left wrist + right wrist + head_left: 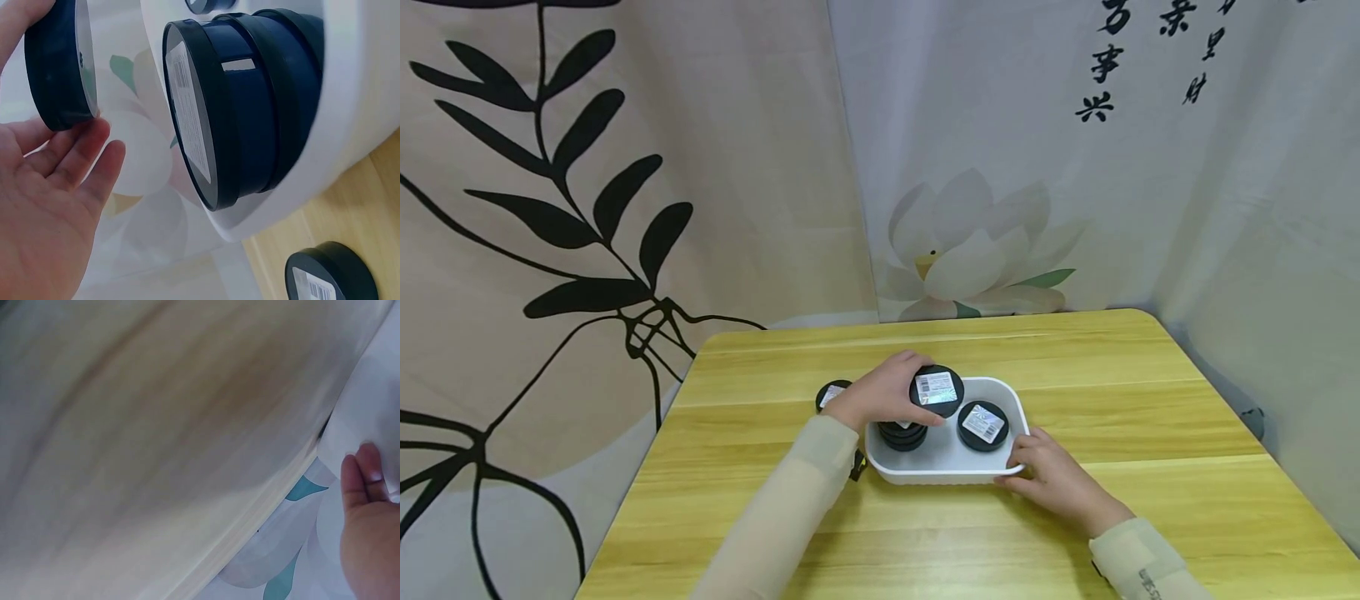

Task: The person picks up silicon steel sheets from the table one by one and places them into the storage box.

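Note:
My left hand [886, 392] holds a flat round black container [937, 390] over the white bin [940, 477]. A white label with a barcode faces up on it. In the left wrist view, the fingers and thumb of the left hand [53, 187] grip the held container [57, 69] by its edge. Inside the bin, a stack of similar black containers [902, 437] stands at the left, partly hidden by the left hand. Another labelled container [983, 426] lies at the bin's right. My right hand [1060, 479] grips the bin's front right corner, fingers at the rim.
On the wooden table [1150, 433], one more black container [830, 392] sits left of the bin, partly behind the left wrist. A small black and yellow object [857, 465] lies by the bin's front left corner. A printed curtain [760, 167] hangs behind the table.

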Demonstrator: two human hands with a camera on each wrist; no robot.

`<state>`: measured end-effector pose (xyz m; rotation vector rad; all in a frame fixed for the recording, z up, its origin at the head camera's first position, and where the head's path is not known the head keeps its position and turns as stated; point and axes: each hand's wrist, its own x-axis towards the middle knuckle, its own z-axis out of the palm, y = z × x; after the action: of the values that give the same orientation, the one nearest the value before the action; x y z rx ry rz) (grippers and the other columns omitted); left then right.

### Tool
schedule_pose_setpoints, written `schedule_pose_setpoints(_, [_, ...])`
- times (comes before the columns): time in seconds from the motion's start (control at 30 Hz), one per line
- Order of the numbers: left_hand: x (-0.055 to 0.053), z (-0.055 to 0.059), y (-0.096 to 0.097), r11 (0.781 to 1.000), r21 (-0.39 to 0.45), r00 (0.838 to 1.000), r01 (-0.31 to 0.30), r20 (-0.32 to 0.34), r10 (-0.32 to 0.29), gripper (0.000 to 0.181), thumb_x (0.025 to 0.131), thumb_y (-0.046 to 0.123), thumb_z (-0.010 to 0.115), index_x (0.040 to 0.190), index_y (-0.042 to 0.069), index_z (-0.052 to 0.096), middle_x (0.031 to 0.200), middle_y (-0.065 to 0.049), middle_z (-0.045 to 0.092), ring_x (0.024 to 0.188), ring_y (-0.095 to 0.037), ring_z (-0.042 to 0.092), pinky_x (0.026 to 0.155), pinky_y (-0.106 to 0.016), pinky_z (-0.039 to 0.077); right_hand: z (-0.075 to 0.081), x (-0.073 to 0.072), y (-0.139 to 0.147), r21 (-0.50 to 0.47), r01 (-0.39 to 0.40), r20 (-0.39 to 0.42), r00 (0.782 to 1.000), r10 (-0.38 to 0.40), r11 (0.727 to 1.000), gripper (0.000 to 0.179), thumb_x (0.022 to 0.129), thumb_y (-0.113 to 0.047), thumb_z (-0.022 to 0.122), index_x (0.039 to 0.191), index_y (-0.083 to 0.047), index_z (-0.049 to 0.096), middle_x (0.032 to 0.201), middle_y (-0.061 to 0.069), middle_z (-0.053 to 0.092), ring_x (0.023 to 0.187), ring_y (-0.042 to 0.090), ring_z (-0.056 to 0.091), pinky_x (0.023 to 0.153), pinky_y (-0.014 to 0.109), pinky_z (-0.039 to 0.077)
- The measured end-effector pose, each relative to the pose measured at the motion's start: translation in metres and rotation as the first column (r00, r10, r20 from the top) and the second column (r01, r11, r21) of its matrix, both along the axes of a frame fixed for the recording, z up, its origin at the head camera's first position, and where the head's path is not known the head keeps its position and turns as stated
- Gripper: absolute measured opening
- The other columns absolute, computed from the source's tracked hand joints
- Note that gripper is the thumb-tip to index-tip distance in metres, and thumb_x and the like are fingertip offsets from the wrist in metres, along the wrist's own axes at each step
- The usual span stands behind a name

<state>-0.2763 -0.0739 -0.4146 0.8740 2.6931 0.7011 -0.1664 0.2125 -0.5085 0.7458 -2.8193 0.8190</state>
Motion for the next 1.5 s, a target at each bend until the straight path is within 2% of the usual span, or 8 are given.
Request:
schedule_pose_setpoints(0.3, [-0.002, 0.000, 0.009, 0.998, 0.005, 0.998, 0.070, 0.007, -0.070, 0.095, 0.070, 0.056, 0.086, 0.147, 0.016, 0.048, 0.143, 0.000, 0.052, 0.122, -0.017, 0.053, 0.106, -0.038, 0.046, -0.002, -0.001, 0.001, 0.006, -0.009, -0.003, 1.000, 0.009, 1.000, 0.013, 0.082, -0.035, 0.082, 0.077, -0.029, 0.072, 0.084, -0.021, 0.055, 0.088, 0.004, 0.043, 0.074, 0.024, 0.042])
schedule_pose_setpoints(0.47, [-0.002, 0.003, 0.015, 0.996, 0.003, 0.996, 0.090, 0.012, -0.090, 0.094, 0.071, 0.054, 0.087, 0.147, 0.015, 0.048, 0.143, -0.001, 0.052, 0.121, -0.016, 0.054, 0.106, -0.037, 0.047, -0.002, -0.001, 0.001, 0.002, -0.008, 0.009, 1.000, 0.008, 1.000, 0.013, 0.083, -0.037, 0.081, 0.078, -0.030, 0.072, 0.085, -0.021, 0.055, 0.088, 0.004, 0.043, 0.074, 0.024, 0.041])
schedule_pose_setpoints(0.67, [-0.003, 0.002, 0.021, 0.994, -0.003, 0.994, 0.108, 0.013, -0.108, 0.095, 0.070, 0.059, 0.086, 0.147, 0.017, 0.049, 0.139, 0.002, 0.055, 0.119, -0.013, 0.054, 0.105, -0.035, 0.047, -0.001, -0.001, 0.002, 0.004, -0.006, 0.020, 1.000, 0.006, 1.000, 0.014, 0.084, -0.040, 0.080, 0.079, -0.030, 0.073, 0.086, -0.021, 0.055, 0.089, 0.004, 0.043, 0.074, 0.024, 0.042])
schedule_pose_setpoints(0.93, [-0.005, -0.001, 0.030, 0.993, 0.017, 0.992, 0.120, 0.036, -0.120, 0.093, 0.069, 0.057, 0.087, 0.144, 0.018, 0.050, 0.135, 0.004, 0.055, 0.114, -0.011, 0.055, 0.102, -0.032, 0.048, 0.002, 0.001, 0.001, 0.002, -0.012, -0.019, 1.000, 0.012, 1.000, 0.014, 0.082, -0.036, 0.082, 0.077, -0.026, 0.074, 0.083, -0.021, 0.056, 0.090, 0.005, 0.046, 0.077, 0.027, 0.044])
schedule_pose_setpoints(1.27, [-0.010, -0.004, 0.040, 0.988, 0.028, 0.988, 0.153, 0.015, -0.154, 0.088, 0.069, 0.052, 0.090, 0.141, 0.018, 0.054, 0.131, 0.005, 0.057, 0.112, -0.010, 0.055, 0.101, -0.029, 0.047, 0.000, -0.001, -0.001, -0.019, -0.026, -0.063, 0.998, 0.024, 0.999, 0.015, 0.082, -0.036, 0.083, 0.076, -0.026, 0.072, 0.083, -0.021, 0.056, 0.088, 0.005, 0.046, 0.075, 0.025, 0.043])
schedule_pose_setpoints(1.5, [-0.014, -0.010, 0.047, 0.981, 0.012, 0.981, 0.192, -0.010, -0.192, 0.087, 0.069, 0.054, 0.089, 0.140, 0.017, 0.055, 0.131, 0.004, 0.058, 0.112, -0.009, 0.056, 0.101, -0.027, 0.047, 0.004, 0.002, 0.000, -0.004, -0.023, -0.023, 0.999, 0.023, 1.000, 0.014, 0.082, -0.034, 0.083, 0.077, -0.025, 0.073, 0.083, -0.019, 0.056, 0.088, 0.006, 0.045, 0.074, 0.026, 0.043])
